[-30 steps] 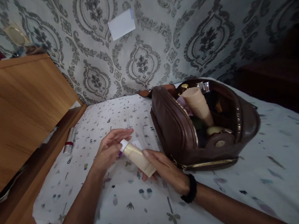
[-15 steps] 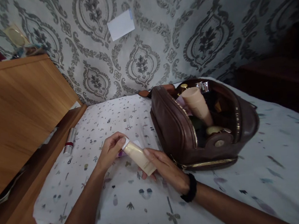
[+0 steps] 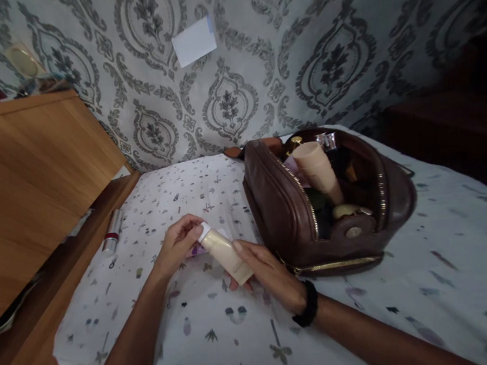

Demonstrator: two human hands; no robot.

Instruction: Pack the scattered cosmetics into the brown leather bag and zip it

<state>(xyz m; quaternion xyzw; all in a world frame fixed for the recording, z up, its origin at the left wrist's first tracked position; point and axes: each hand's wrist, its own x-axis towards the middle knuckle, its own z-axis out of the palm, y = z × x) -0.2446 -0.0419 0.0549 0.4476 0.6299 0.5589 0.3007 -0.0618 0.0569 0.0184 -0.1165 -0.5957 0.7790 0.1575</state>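
Observation:
A cream-coloured tube [image 3: 225, 257] with a white cap [image 3: 204, 231] is held tilted over the patterned sheet. The fingers of my left hand [image 3: 180, 240] are closed around the cap at its upper left end. My right hand [image 3: 267, 268], with a black band on the wrist, grips the tube's body, thumb on top and fingertips showing below it. Just behind the tube, a small purple and white item [image 3: 198, 249] is partly hidden. To the right stands an open brown bag [image 3: 281, 201] with a peach-coloured container [image 3: 318, 170] and several other items inside.
A silver tube with a red band [image 3: 112, 234] lies at the sheet's left edge, beside a wooden cabinet [image 3: 27, 191]. Patterned wallpaper with a white paper [image 3: 194, 41] on it rises behind the sheet [image 3: 236, 337].
The view has shifted very slightly, so the bag appears a little further left. Both hands keep the same hold on the tube and its cap.

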